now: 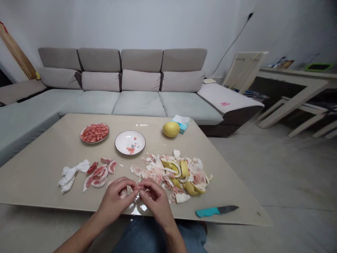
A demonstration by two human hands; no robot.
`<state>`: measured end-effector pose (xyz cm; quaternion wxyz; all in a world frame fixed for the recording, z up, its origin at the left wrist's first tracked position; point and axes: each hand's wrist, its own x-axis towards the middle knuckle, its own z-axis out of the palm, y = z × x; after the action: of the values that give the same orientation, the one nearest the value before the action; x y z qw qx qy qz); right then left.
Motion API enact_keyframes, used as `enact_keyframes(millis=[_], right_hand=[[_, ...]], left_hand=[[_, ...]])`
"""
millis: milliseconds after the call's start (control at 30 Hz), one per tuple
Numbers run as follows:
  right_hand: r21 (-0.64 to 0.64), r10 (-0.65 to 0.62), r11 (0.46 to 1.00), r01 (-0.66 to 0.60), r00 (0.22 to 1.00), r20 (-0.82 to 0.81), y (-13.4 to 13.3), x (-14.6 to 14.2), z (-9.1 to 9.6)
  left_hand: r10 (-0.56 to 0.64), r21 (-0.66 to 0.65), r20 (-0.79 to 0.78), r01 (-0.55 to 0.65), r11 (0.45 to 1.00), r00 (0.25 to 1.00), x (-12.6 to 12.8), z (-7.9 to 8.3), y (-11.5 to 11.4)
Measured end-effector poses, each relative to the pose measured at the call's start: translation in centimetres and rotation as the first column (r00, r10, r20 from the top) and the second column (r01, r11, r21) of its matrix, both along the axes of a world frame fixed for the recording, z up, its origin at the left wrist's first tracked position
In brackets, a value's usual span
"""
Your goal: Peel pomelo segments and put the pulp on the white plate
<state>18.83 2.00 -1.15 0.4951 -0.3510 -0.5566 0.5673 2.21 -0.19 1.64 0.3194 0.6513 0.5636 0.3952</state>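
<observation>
Close to the table's front edge, my left hand (119,193) and my right hand (156,198) meet, thumbs and fingers pinched on a small pink piece of pomelo flesh (137,188). Part of it is hidden by my fingers. Left of my hands lie several pomelo segments (99,174) in pale membrane. Beyond them stands a plate (94,133) heaped with peeled pink flesh. A second white plate (137,140) with a dark rim carries a few pink bits. To the right spreads a pile of yellow rind and membrane (179,172).
A whole yellow pomelo (171,129) sits by a blue tissue pack (183,126) at the back right. A teal-handled knife (217,211) lies near the front right edge. Crumpled white tissue (71,175) is at the left. Behind the table (163,147) runs a grey sofa (139,102).
</observation>
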Motion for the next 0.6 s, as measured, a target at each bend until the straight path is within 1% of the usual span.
enact_keyframes(millis=[67,133,200,267,367,433,533,600], right_hand=[[0.041,-0.019,0.999,0.018,1.000,0.024,0.0,0.3,0.2],[0.121,-0.076,0.990,0.066,0.994,0.079,-0.1,0.4,0.2],[0.203,-0.115,0.975,0.087,0.985,0.130,-0.2,0.4,0.1],[0.222,-0.108,0.972,0.073,0.983,0.150,-0.2,0.3,-0.1],[0.163,-0.063,0.986,0.041,0.989,0.135,-0.2,0.2,-0.1],[0.140,-0.044,0.990,0.026,0.991,0.127,-0.1,0.3,0.1],[0.133,-0.041,0.991,0.021,0.988,0.148,0.0,0.4,0.7],[0.136,-0.052,0.990,0.029,0.985,0.167,0.0,0.4,0.9]], left_hand=[[-0.011,0.101,-0.065,0.017,0.995,0.998,-0.1,0.4,-0.2],[-0.026,0.168,-0.117,0.046,0.985,0.993,-0.2,0.7,-0.3],[-0.046,0.191,-0.157,0.076,0.979,0.987,-0.3,0.8,-0.5],[-0.054,0.188,-0.166,0.086,0.978,0.985,-0.3,0.9,-0.5],[-0.042,0.128,-0.124,0.058,0.990,0.991,-0.1,0.9,-0.4],[-0.010,0.045,-0.075,0.013,0.999,0.997,0.0,0.7,-0.3],[0.020,-0.088,0.001,-0.020,0.996,1.000,0.1,0.2,0.0],[0.019,-0.116,0.021,-0.017,0.993,1.000,0.1,-0.1,0.2]])
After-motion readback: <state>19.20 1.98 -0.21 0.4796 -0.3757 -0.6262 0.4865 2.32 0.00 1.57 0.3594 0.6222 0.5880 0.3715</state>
